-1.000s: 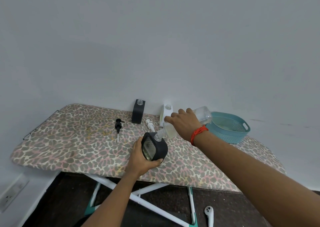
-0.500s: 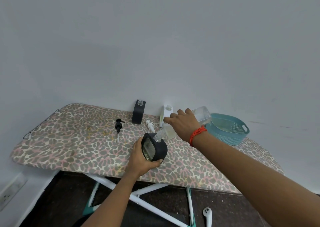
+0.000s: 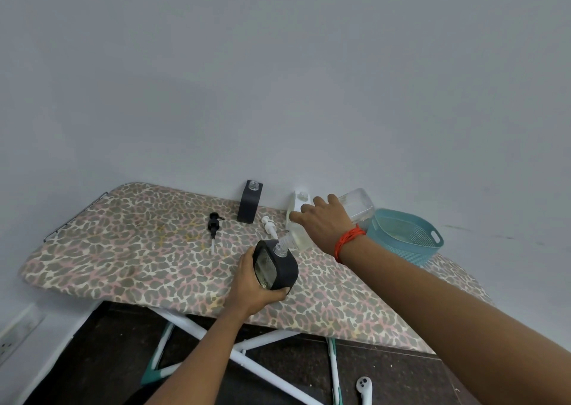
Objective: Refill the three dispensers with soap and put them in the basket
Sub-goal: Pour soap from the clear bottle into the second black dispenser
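Observation:
My left hand [image 3: 251, 287] grips a black dispenser [image 3: 276, 265] standing near the front of the ironing board [image 3: 129, 247], its neck open. My right hand [image 3: 324, 222] holds a clear refill bottle [image 3: 355, 208] tipped down to the left, with its spout at the dispenser's neck. A second black dispenser [image 3: 250, 202] stands uncapped at the back by the wall. To its right stands a white dispenser [image 3: 297, 202], partly hidden by my right hand. The teal basket [image 3: 408, 237] sits at the right end of the board.
A black pump head [image 3: 213, 224] and a white pump head [image 3: 269, 226] lie loose on the board between the dispensers. A white controller-like object [image 3: 364, 389] lies on the dark floor below. The wall runs close behind the board.
Both hands hold almost the same pose; the refill bottle stays tipped over the black dispenser's neck. The view has shifted slightly.

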